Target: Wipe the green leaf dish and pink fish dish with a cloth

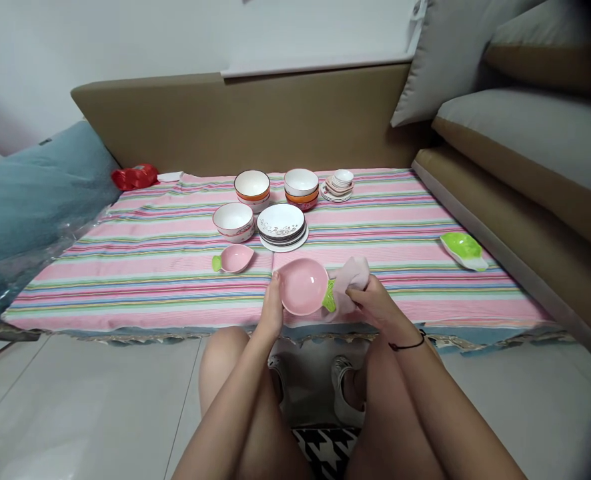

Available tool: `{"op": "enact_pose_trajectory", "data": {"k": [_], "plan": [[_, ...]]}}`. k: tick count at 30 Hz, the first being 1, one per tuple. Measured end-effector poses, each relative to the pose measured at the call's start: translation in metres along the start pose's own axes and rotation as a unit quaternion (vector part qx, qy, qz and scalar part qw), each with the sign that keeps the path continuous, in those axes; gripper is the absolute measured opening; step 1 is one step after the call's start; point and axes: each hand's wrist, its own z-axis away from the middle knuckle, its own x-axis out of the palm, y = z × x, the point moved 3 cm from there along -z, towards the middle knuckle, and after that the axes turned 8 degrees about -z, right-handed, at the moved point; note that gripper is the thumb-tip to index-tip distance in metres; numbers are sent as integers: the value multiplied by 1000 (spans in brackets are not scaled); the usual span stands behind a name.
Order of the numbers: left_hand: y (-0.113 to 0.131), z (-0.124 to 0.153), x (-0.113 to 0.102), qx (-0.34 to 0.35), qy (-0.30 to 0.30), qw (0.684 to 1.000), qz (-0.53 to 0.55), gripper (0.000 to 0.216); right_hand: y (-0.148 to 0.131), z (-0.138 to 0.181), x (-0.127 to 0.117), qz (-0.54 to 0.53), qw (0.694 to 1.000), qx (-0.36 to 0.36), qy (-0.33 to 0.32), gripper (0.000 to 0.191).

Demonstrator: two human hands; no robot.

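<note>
My left hand (273, 303) grips the left edge of a pink bowl (304, 287) with a green leaf-shaped handle, held above the striped cloth. A pale pink cloth (351, 277) is bunched in my right hand (373, 301), lying against the leaf handle. Left of the held bowl rests a smaller pink bowl (237, 259) with a green end. Behind it sit a stack of white bowls (234, 219) and a stack of plates (280, 222).
Farther back are two bowl stacks (252, 183) (301, 183) and small dishes (343, 179). A green leaf-shaped dish (463, 248) lies at the right, near the cushions (515, 220). A red packet (135, 177) and a blue cushion (40, 193) are at the left.
</note>
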Motion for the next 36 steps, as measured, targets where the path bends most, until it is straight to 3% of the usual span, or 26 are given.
{"op": "enact_pose_trajectory", "data": {"k": [6, 12, 15, 22, 31, 36], "plan": [[-5, 0, -2, 43, 40, 998, 29, 50, -1, 6, 15, 43, 999, 31, -12, 22], [-4, 4, -4, 11, 74, 997, 31, 51, 1, 5, 10, 63, 997, 23, -41, 16], [2, 7, -2, 23, 59, 998, 31, 50, 4, 4, 5, 67, 996, 24, -52, 16], [14, 14, 5, 116, -21, 993, -17, 51, 1, 5, 0, 86, 996, 3, 0, 18], [16, 11, 4, 68, 7, 998, 8, 48, 3, 4, -3, 85, 996, -12, -7, 12], [16, 11, 2, 101, -15, 995, -21, 48, 3, 3, 0, 93, 995, -2, -25, 18]]}}
